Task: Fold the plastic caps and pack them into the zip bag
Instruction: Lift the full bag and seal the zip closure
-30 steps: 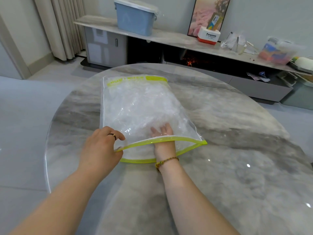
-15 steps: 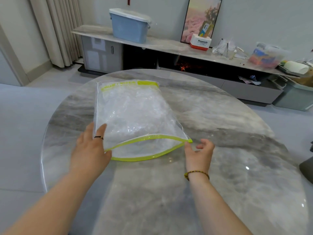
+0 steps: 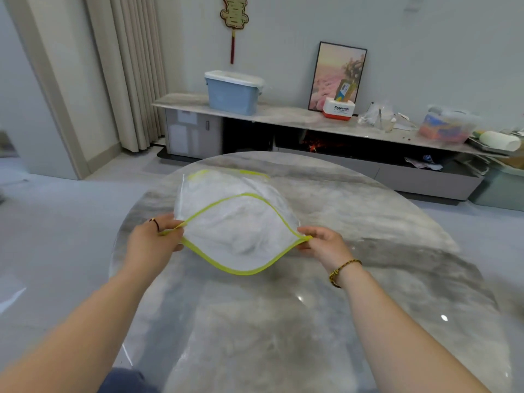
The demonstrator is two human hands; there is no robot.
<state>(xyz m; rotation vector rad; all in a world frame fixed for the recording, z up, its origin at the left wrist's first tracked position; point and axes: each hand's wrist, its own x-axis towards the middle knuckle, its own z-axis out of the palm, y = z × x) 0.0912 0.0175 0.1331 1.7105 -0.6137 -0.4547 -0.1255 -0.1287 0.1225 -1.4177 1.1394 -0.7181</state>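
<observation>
head | left hand (image 3: 154, 239) – pinches zip bag (image 3: 235, 222) corner | right hand (image 3: 326, 243) – pinches other corner

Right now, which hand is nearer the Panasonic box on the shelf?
Right. The right hand, pinching the zip bag, is in line with the Panasonic box; the left hand, also pinching it, is farther left.

The zip bag (image 3: 241, 272) sits over the middle of the worktop (image 3: 283, 321), mouth toward the person, with the plastic caps (image 3: 241, 231) inside. The left grip (image 3: 154, 239) pinches the mouth's left corner and the right grip (image 3: 323, 245) its right corner. Behind the worktop a low sideboard (image 3: 297, 116) runs along the wall. On it, from left to right, are a lidded storage bin (image 3: 234, 93), a Panasonic box (image 3: 338, 112) before a leaning framed picture (image 3: 337, 72), and a lidded container (image 3: 448, 127). A curtain (image 3: 133, 72) hangs left of the sideboard.
</observation>
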